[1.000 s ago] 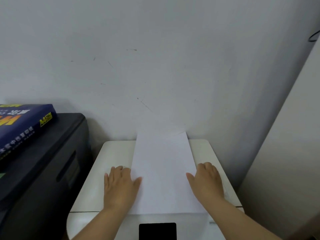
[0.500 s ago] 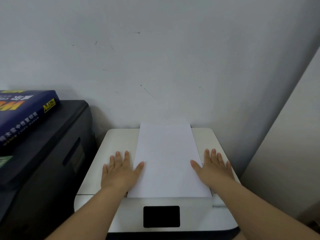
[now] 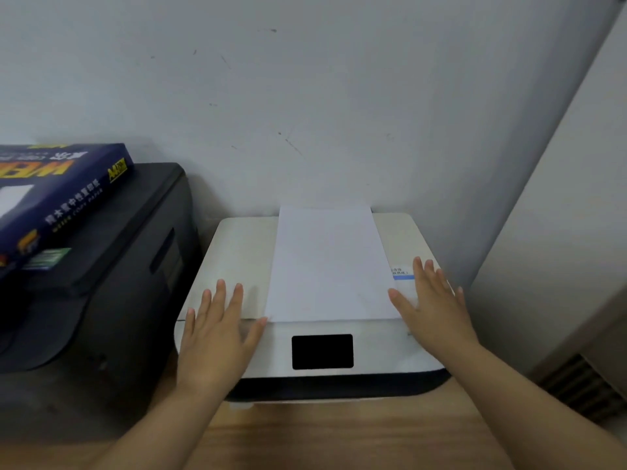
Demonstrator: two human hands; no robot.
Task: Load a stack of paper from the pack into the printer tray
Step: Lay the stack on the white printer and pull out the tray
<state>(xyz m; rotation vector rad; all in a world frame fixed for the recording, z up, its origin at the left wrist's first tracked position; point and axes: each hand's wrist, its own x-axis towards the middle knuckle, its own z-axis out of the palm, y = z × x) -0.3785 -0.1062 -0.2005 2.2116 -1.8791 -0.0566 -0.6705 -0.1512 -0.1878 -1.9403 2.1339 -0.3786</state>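
Setting: grey wall [image 3: 305,96], wooden desk [image 3: 339,435].
Paper: white stack [image 3: 329,266] lying flat on white printer [image 3: 237,252] top, far edge at wall.
Left hand [image 3: 217,337]: flat, splayed, holds nothing, beside stack.
Right hand [image 3: 431,303]: same, thumb touching stack edge.
Pack: blue pack [image 3: 57,195] on black machine [image 3: 112,273].
Risk: unheld sheets may fan or skew if nudged.

A black machine [image 3: 112,266] sits on the wooden desk [image 3: 339,432].

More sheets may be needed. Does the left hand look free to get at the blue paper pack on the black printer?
Probably yes: the left hand is open and holds nothing, and nothing stands between it and the paper pack.
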